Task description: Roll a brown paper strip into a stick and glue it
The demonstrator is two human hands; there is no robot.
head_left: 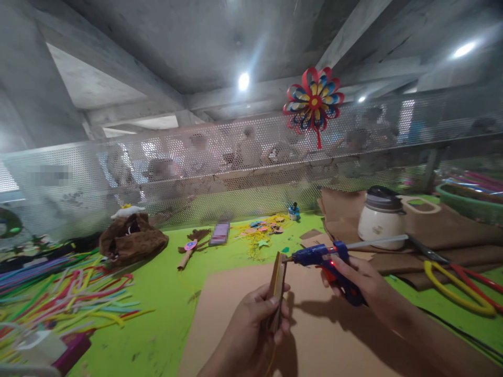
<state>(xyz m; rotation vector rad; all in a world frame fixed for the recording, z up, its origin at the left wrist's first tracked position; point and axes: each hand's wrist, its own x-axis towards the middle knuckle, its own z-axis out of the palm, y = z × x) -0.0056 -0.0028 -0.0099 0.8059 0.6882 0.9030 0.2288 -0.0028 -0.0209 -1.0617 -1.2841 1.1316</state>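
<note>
My left hand (pixel 251 317) is closed round a narrow piece of folded brown paper (pixel 277 280), held upright with a thin yellow string along it. In my right hand (pixel 363 280) is a blue hot glue gun (pixel 314 255) with a red trigger and a lit red light. Its nozzle points left, at the upper edge of the folded paper; whether it touches I cannot tell. A white glue stick (pixel 377 241) juts from the gun's rear. Both hands are above a flat brown paper sheet (pixel 218 319) on the green table (pixel 157 309).
Pipe cleaners (pixel 102 293) spread at left beside a brown bag (pixel 133 241). Behind my hands lie a small paper craft (pixel 190 246), a phone (pixel 219 233) and yellow strings with cutouts (pixel 263 230). At right are a cream jug (pixel 381 220), scissors (pixel 459 285) and a black cord (pixel 451 327).
</note>
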